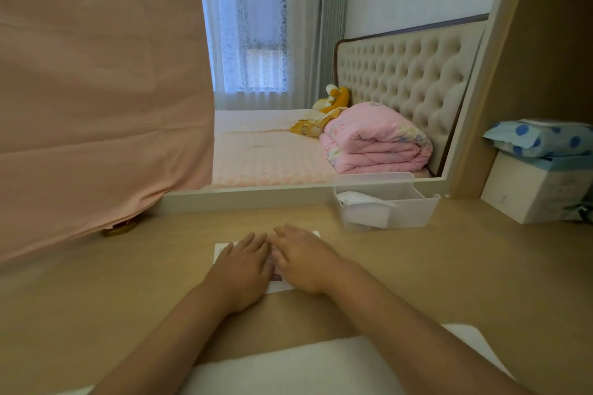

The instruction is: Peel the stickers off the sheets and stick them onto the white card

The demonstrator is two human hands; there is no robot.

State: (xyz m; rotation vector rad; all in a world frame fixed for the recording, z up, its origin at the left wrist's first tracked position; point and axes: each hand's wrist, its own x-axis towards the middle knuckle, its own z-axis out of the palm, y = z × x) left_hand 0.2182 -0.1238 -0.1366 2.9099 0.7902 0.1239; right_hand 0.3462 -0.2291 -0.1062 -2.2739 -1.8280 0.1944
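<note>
A white sheet point(220, 252) with small printed marks lies flat on the wooden desk point(417, 272), mostly covered by both hands. My left hand point(242, 269) rests flat on its left part, fingers straight and pointing away from me. Beside it, touching it, my right hand point(305, 260) lies flat on the sheet's right part. A strip of the sheet with coloured print shows between the hands. Whether this is a sticker sheet or the white card I cannot tell.
A clear plastic bin point(385, 205) with white paper inside stands behind the hands to the right, against a large mirror. A pink cloth point(96, 90) hangs at the left. White boxes and a blue dotted pack point(542, 138) sit at the far right.
</note>
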